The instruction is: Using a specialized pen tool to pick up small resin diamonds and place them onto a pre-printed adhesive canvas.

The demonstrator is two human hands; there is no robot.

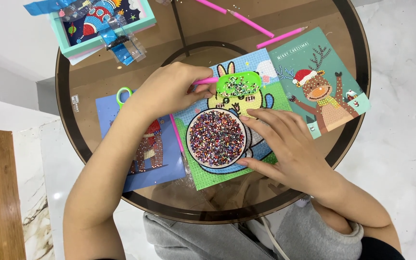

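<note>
The round, brown-tinted glass surface (pixel 121 192) carries everything here, and its far edge is cut off at the top of the view. In the middle lies the green-and-blue rectangular bead-picture canvas with a yellow rabbit figure (pixel 227 139), its middle hidden under a dish and both hands. To the right is a teal rectangular card showing a reindeer in a red hat (pixel 321 82); to the left is a blue rectangular card with a beaded figure (pixel 143 154), half covered by the left forearm. At the top left a turquoise box with a colourful printed lid (pixel 102 21) is cut off by the frame.

The left hand (pixel 167 89) reaches across the canvas, its fingers closed narrowly round a thin pink plastic pen (pixel 207 81), whose tip meets the small oval bright-green plastic tray of beads (pixel 239 84); how the pen tip sits in the tray is hard to make out. The right hand (pixel 285 144) lies with fingers spread fairly wide and flat, the thumb and forefinger touching the rim of the round white dish heaped with tiny multicoloured beads (pixel 216 138), which rests on the canvas just below the tray.

Two more pink pens (pixel 253 24) lie near the far edge, and the green loop handle of a pair of scissors (pixel 123 95) peeps out beside the left wrist, the blades hidden.
</note>
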